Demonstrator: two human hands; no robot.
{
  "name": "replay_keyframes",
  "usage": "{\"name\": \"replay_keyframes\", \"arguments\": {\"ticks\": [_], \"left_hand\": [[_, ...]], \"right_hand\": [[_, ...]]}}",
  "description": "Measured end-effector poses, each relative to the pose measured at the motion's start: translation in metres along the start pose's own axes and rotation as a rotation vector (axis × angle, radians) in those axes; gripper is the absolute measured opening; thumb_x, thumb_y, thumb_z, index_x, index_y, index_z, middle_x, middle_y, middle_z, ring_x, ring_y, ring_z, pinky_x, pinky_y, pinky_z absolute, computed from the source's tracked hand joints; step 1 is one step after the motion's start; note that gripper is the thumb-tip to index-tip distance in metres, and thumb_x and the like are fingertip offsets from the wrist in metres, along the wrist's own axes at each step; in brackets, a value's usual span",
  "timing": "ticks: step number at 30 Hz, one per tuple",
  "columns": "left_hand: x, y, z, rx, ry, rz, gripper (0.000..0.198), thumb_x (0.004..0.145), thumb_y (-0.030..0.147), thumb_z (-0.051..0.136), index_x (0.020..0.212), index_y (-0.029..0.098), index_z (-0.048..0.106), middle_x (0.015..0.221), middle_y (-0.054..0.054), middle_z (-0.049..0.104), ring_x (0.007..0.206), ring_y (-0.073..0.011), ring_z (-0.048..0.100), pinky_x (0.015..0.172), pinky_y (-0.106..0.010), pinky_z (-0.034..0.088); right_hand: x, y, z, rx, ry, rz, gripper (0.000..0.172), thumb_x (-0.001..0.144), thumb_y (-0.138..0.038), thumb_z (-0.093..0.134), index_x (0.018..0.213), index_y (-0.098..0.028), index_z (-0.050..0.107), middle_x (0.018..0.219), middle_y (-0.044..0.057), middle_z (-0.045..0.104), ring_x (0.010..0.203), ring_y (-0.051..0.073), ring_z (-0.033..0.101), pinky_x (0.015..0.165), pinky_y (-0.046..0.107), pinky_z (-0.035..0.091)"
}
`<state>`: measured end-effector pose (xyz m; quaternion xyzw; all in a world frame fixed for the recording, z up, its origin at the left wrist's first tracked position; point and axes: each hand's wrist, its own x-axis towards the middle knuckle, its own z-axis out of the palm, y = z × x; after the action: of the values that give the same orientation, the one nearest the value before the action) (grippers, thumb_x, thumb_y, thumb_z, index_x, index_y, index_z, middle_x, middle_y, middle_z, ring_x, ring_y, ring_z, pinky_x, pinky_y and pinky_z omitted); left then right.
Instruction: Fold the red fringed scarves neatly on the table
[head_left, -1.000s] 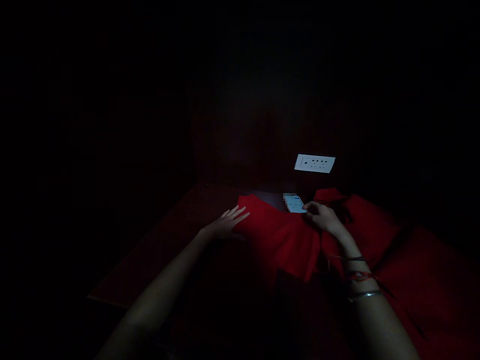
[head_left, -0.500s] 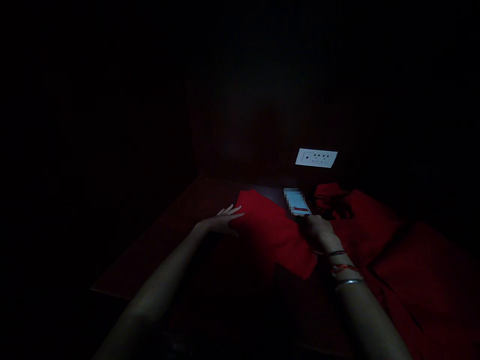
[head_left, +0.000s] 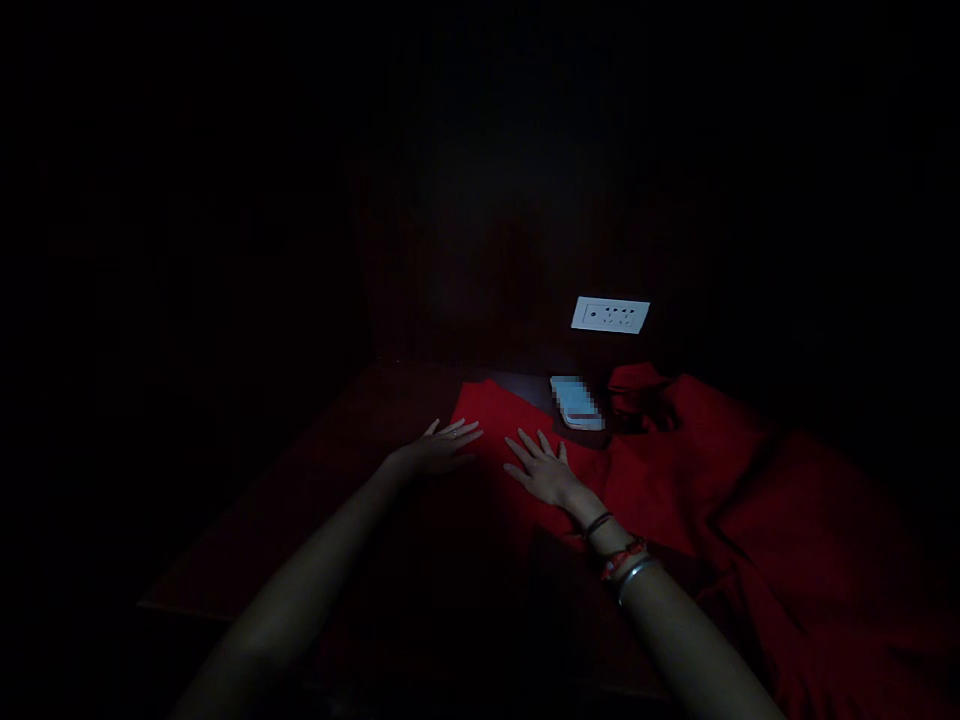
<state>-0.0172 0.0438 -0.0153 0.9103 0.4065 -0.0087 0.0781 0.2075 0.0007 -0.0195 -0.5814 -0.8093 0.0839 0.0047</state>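
A piece of red cloth [head_left: 487, 405] lies spread on the dark table [head_left: 330, 440]. On its left edge rests my left hand [head_left: 439, 448], fingers stretched out, a ring on one of them. My right hand [head_left: 544, 472] lies flat on the cloth with its fingers spread, its wrist bearing several bracelets. Just beyond the right hand sits a phone [head_left: 579, 402] with a lit, blurred screen. Neither hand grips anything. Deep shadow hides the cloth's near part.
More red cloth [head_left: 750, 450] lies bunched and folded along the right side. A white socket plate [head_left: 611, 315] is fixed to the dark back wall above the phone. The surroundings are too dark to make out.
My right hand has come left from beside the phone and opened flat on the cloth. My left hand stays at the cloth's left edge. The view has shifted slightly.
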Motion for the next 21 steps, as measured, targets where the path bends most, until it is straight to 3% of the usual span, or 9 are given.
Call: {"name": "replay_keyframes", "arguments": {"ticks": [5,10,13,15,18,21], "left_hand": [[-0.004,0.001,-0.005,-0.016,-0.056,-0.148,0.066,0.077,0.061,0.018,0.132,0.027,0.005,0.138,-0.001,0.004,0.125,-0.025,0.002,0.093,-0.056,0.0],[-0.018,-0.01,-0.012,-0.011,-0.091,-0.559,0.069,0.077,0.059,0.009,0.132,0.018,0.011,0.138,-0.005,0.001,0.124,-0.029,-0.001,0.093,-0.057,0.004],[-0.026,-0.016,-0.017,0.015,-0.01,-0.686,0.065,0.081,0.051,0.01,0.132,0.011,0.013,0.137,-0.009,0.003,0.124,-0.0276,0.0,0.095,-0.054,0.008],[-0.028,-0.015,-0.02,0.007,0.074,-0.616,0.06,0.083,0.045,0.01,0.131,0.01,0.013,0.138,-0.009,0.005,0.125,-0.0244,0.003,0.096,-0.05,0.013],[-0.023,-0.004,-0.019,0.004,0.164,-0.325,0.058,0.083,0.048,0.015,0.131,0.015,0.014,0.138,-0.006,0.007,0.125,-0.0201,0.003,0.098,-0.041,0.017],[-0.013,0.008,-0.012,0.031,0.181,-0.086,0.06,0.081,0.052,0.021,0.132,0.019,0.012,0.139,-0.004,0.005,0.125,-0.019,0.001,0.099,-0.04,0.014]], "right_hand": [[-0.001,0.001,-0.004,-0.009,-0.001,-0.005,0.065,0.073,-0.066,0.007,0.13,-0.034,0.01,0.139,-0.002,0.005,0.124,0.029,-0.002,0.092,0.057,0.002],[-0.002,-0.001,-0.005,0.016,0.002,-0.003,0.065,0.073,-0.065,0.008,0.13,-0.034,0.012,0.139,-0.002,0.005,0.124,0.029,-0.002,0.092,0.057,0.002],[-0.003,-0.002,-0.004,0.034,0.024,-0.002,0.065,0.073,-0.065,0.009,0.13,-0.033,0.013,0.139,-0.001,0.007,0.124,0.029,-0.002,0.092,0.057,0.002],[-0.003,-0.002,-0.004,0.039,0.055,0.003,0.065,0.074,-0.065,0.011,0.13,-0.033,0.013,0.139,-0.001,0.007,0.124,0.03,-0.002,0.091,0.058,0.002],[-0.003,-0.002,-0.005,0.017,0.131,0.034,0.064,0.075,-0.063,0.014,0.13,-0.031,0.015,0.138,0.002,0.009,0.124,0.03,0.0,0.092,0.057,0.003],[-0.003,0.002,-0.005,-0.01,0.212,0.114,0.062,0.078,-0.059,0.014,0.131,-0.027,0.016,0.138,0.005,0.012,0.124,0.029,0.002,0.092,0.056,0.004]]}}
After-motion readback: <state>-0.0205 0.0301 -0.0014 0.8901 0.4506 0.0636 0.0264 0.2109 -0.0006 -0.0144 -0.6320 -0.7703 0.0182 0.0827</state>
